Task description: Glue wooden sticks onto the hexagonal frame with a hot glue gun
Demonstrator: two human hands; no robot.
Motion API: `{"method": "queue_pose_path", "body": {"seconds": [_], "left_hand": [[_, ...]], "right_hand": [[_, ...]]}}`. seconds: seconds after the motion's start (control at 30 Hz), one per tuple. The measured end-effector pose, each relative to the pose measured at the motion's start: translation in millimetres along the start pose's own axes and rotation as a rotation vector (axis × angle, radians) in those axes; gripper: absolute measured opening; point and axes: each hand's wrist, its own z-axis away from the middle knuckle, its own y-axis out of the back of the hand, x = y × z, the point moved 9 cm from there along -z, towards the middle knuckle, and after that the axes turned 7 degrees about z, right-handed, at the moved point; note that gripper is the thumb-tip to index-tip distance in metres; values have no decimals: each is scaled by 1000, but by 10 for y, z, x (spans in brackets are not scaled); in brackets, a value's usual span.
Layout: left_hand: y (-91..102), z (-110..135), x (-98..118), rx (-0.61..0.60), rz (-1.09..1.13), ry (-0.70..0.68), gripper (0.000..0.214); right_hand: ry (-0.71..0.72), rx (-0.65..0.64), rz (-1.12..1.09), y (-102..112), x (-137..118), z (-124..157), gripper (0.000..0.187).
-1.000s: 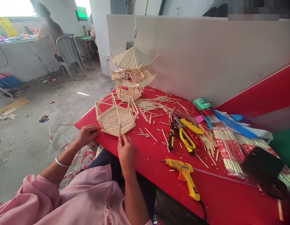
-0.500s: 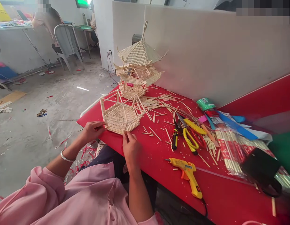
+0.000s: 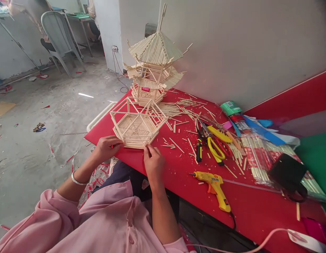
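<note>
A hexagonal stick frame (image 3: 138, 143), made of pale wooden sticks with a woven-looking base and raised open sides, rests at the near edge of the red table. My left hand (image 3: 108, 147) pinches its near left corner, fingers closed. At the near right corner, my right hand (image 3: 154, 162) grips the base edge between thumb and fingers. Just behind stands a tiered stick pagoda (image 3: 156, 52) with a pointed roof. What the fingertips press on is partly hidden.
Loose sticks (image 3: 169, 109) lie scattered right of the frame. Farther right are pliers (image 3: 199, 149), yellow-handled scissors (image 3: 215, 149), a yellow glue gun (image 3: 214, 186), bagged sticks (image 3: 257, 158) and a black object (image 3: 287, 172). A wall panel (image 3: 231, 45) borders the back. Behind left, a person sits by a chair (image 3: 57, 35).
The hexagonal frame has turned slightly, so a flat side now faces me instead of a corner. Both hands stay on its near edge. My view has shifted and tilted down.
</note>
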Motion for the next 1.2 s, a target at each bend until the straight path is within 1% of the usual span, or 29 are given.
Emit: {"method": "queue_pose_path", "body": {"seconds": [0.27, 0.37, 0.63, 0.87, 0.97, 1.2], "left_hand": [[-57, 18, 94, 27, -62, -30, 15], [-79, 24, 73, 27, -74, -22, 16], [-97, 12, 19, -19, -59, 49, 14], [-79, 47, -50, -5, -201, 111, 15], [-90, 53, -52, -15, -198, 120, 16], [-92, 39, -17, 4, -148, 86, 15]], "right_hand": [[16, 7, 20, 27, -29, -4, 35], [5, -2, 38, 23, -19, 2, 33], [-6, -23, 55, -1, -8, 11, 31], [-21, -35, 28, 3, -2, 1, 40], [-21, -39, 36, -1, 5, -1, 43], [-31, -25, 47, 7, 18, -2, 47]]}}
